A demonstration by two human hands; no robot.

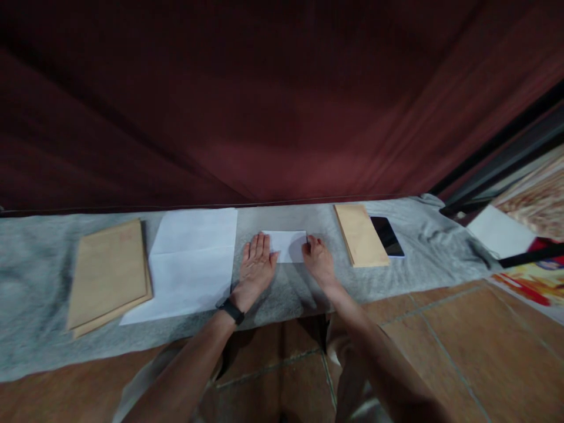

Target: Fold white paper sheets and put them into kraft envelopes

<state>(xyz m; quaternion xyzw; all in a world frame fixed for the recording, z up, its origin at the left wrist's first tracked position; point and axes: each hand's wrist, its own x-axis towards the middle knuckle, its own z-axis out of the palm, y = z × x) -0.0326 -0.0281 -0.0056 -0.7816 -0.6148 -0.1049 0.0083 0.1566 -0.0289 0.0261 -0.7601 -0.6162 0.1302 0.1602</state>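
Folding step: the left hand lies flat, fingers spread, on the folded paper at mid-bench, while the right hand seems to press its right edge, fingers curled. Next calls for firm creasing along the fold

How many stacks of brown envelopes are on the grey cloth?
2: one brown stack at far left beside the white sheets, another right of the hands, next to the phone.

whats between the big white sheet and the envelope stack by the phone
In the head view, the folded white paper, with the left hand flat on its left edge and the right hand at its right edge.
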